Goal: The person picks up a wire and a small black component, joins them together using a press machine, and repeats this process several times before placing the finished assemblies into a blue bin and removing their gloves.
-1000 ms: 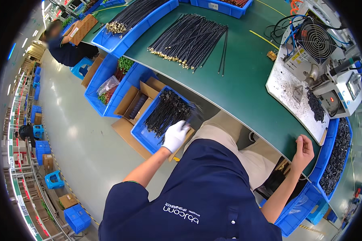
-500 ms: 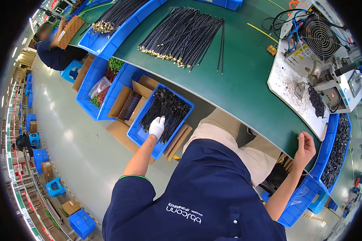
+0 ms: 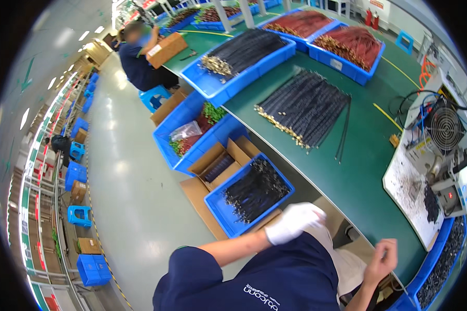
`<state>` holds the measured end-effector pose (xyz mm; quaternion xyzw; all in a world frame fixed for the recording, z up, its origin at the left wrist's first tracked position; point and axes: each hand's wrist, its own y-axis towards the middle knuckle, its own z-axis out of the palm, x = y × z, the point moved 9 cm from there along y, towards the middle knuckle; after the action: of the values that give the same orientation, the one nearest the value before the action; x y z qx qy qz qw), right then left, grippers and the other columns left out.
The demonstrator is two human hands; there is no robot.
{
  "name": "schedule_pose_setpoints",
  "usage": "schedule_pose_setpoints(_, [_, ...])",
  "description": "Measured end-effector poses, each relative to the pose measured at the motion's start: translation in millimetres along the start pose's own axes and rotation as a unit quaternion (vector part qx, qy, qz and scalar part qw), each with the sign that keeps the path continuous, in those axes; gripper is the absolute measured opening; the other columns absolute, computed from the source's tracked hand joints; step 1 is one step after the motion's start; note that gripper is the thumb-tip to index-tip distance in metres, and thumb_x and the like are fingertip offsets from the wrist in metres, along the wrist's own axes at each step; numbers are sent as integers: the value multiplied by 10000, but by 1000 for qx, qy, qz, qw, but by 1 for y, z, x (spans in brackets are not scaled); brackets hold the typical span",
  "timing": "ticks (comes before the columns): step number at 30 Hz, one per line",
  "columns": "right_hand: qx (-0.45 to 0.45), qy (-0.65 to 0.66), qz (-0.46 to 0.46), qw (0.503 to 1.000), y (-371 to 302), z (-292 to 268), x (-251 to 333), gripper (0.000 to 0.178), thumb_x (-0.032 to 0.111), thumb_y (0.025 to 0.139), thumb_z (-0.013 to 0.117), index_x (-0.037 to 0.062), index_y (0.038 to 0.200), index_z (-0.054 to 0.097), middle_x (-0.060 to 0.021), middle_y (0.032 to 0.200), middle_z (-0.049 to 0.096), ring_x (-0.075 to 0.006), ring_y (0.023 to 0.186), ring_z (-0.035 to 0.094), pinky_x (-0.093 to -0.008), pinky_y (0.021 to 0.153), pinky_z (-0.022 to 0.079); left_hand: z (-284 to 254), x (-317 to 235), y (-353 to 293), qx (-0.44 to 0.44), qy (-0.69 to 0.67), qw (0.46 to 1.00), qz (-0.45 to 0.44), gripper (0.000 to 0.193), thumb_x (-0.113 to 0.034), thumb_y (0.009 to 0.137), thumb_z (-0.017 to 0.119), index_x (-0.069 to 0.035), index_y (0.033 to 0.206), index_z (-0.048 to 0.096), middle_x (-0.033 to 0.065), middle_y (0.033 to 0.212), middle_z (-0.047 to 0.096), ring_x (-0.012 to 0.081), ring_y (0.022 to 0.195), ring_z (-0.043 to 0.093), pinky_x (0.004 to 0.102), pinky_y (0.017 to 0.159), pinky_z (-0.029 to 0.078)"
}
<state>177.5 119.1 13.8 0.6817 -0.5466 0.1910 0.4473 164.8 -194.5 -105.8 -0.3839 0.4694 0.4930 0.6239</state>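
Observation:
My left hand [image 3: 297,224], in a white glove, is smeared by motion above my lap. It is just right of a blue bin [image 3: 215,205] of short black cables [image 3: 258,191], apart from it. Whether the glove holds anything cannot be made out. My bare right hand [image 3: 382,262] is beside the front edge of the green table [image 3: 358,192], its fingers curled in and nothing visible in them. On the table lies a wide bundle of black cables [image 3: 306,109] with gold-coloured tips, a few strands apart at its right.
A machine with a round fan guard [image 3: 446,128] stands on a white board [image 3: 399,181] at right, beside a bin of black pieces [image 3: 441,264]. Blue bins of red cables [image 3: 347,46] and black cables [image 3: 251,49] stand farther back. A co-worker [image 3: 140,57] handles a cardboard box [image 3: 166,50].
My left hand has left the bin of cables and moved right, over my lap. My right hand's fingers have curled in. The view has shifted, showing more of the far table.

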Motion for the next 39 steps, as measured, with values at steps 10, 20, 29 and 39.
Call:
schedule_pose_setpoints(10, [124,-114,-47,985,7,7,30,207,66,1052,727,-42,930,599,-165,835,561,-340,749,543,-461,704,427,173,-29,44,199,-56,977,-57,337,-329,1187,636,-10,1221,738,20,1066,722,94,1032,631,311,935,544])
schedule_pose_setpoints(20, [193,-54,10,980,-16,-11,14,217,160,1072,772,-46,1053,708,-256,906,681,-509,832,652,-532,748,527,183,-50,40,251,-69,958,-119,364,-313,1170,625,-31,1372,737,17,1170,771,93,1080,668,292,979,544])
schedule_pose_setpoints(29, [181,121,-38,975,-16,-26,25,169,83,1059,761,-50,956,765,-179,814,697,-289,694,637,-444,714,523,185,-53,25,349,-203,894,-194,466,-369,1214,580,7,1457,709,133,1406,766,188,1323,697,346,1118,553])
schedule_pose_setpoints(39, [163,108,36,980,-13,-9,-1,145,72,983,774,-57,1035,735,-160,907,728,-260,797,675,-400,744,498,180,-115,39,350,-256,897,-88,533,-358,1248,493,51,1569,606,197,1579,682,287,1469,642,439,1261,495])
